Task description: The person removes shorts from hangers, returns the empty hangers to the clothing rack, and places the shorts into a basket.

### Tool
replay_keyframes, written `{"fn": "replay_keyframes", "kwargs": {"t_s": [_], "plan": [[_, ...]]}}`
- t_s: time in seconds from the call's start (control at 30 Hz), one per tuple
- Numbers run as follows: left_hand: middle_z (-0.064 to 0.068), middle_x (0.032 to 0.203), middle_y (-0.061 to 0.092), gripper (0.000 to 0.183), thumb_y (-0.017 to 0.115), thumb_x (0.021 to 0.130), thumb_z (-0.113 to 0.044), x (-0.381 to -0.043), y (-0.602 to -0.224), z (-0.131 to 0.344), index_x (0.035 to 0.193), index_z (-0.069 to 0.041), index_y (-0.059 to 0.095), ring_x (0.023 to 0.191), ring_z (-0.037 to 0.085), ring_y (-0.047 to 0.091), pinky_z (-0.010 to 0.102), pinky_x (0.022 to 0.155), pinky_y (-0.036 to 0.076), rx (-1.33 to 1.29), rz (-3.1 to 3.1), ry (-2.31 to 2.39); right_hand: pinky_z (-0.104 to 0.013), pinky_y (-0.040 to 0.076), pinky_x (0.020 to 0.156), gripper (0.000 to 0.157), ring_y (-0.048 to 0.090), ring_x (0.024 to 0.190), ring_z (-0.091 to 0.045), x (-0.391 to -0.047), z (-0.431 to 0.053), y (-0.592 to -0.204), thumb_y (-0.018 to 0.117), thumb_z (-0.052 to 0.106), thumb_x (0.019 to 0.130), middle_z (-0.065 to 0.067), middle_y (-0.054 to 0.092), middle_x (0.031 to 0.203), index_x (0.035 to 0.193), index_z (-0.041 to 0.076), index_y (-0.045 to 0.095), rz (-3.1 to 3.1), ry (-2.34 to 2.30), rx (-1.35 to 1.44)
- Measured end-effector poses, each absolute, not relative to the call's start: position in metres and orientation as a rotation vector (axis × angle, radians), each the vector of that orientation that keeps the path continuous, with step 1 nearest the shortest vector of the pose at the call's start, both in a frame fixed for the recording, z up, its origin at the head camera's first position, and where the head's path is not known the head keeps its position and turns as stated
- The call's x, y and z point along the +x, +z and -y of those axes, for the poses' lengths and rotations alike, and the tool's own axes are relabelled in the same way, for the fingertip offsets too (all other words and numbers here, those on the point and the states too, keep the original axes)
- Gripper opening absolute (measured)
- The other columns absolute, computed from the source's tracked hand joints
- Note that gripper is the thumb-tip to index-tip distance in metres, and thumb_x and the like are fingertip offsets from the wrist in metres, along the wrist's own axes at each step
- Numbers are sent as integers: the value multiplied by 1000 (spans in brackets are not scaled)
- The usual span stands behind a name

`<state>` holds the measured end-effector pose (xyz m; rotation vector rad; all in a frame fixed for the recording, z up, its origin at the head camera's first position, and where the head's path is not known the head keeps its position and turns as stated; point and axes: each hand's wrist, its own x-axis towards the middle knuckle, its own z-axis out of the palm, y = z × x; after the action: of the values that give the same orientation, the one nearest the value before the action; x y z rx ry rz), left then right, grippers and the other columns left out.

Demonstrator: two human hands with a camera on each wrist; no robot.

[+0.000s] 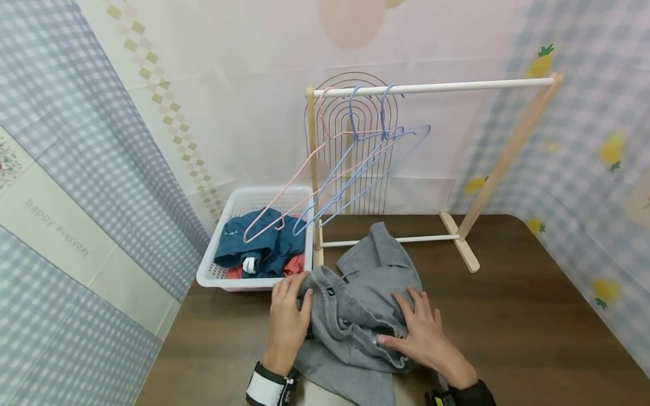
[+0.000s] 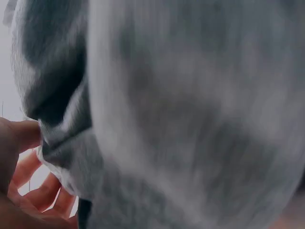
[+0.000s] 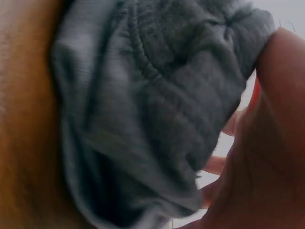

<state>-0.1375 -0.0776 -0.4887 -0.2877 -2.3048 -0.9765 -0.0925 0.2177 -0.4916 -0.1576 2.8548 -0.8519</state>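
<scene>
Grey pants (image 1: 373, 270) lie rumpled on the table in front of me, one leg toward the rack and the other toward my body. Their gathered waistband faces me, with a small dark label inside. My left hand (image 1: 289, 316) grips the left end of the waistband between thumb and fingers. At the right end, my right hand (image 1: 424, 335) holds the cloth, its thumb at the waistband and its fingers spread over the outside. Grey cloth (image 2: 200, 109) fills most of the left wrist view, blurred. In the right wrist view, folded cloth (image 3: 157, 105) hangs beside the thumb.
Behind the pants stands a rack with a white rail (image 1: 437, 87) and wooden legs. A pink hanger (image 1: 284, 203) and blue hangers (image 1: 350, 180) hang at its left end. A white basket (image 1: 254, 283) with blue and red clothes stands at left on the brown table (image 1: 518, 316).
</scene>
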Motion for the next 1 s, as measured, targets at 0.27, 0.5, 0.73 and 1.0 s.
{"fn": "replay_keyframes", "kwargs": {"t_s": [0.27,0.5,0.73,1.0], "plan": [[5,114,72,31,83,93,-20,-123,-493,59,124,-18,77,102,27,66,51,89,47,-197,2491,-832,-78,29,112,113,22,150,-63,-108,-214,-504,81,66,83,-36,27,162,164,5,31,-2935,-781,-306],[15,129,67,54,78,96,-40,-104,-492,61,145,-21,65,122,40,59,70,98,42,106,2816,-692,-76,32,111,107,29,149,-57,-109,-209,-504,80,65,83,-31,36,159,162,7,38,-2884,-789,-333],[24,127,66,70,70,98,-53,-97,-477,68,157,-20,52,107,47,64,68,75,54,245,3096,-654,-74,34,109,87,37,143,-54,-106,-204,-508,70,65,93,-28,45,152,156,8,50,-2965,-808,-222],[32,132,64,101,61,92,-76,-107,-476,72,157,0,45,110,52,66,63,88,54,169,3268,-845,-79,33,106,89,21,147,-62,-114,-199,-517,60,65,100,-33,10,167,164,9,35,-2983,-957,124]]}}
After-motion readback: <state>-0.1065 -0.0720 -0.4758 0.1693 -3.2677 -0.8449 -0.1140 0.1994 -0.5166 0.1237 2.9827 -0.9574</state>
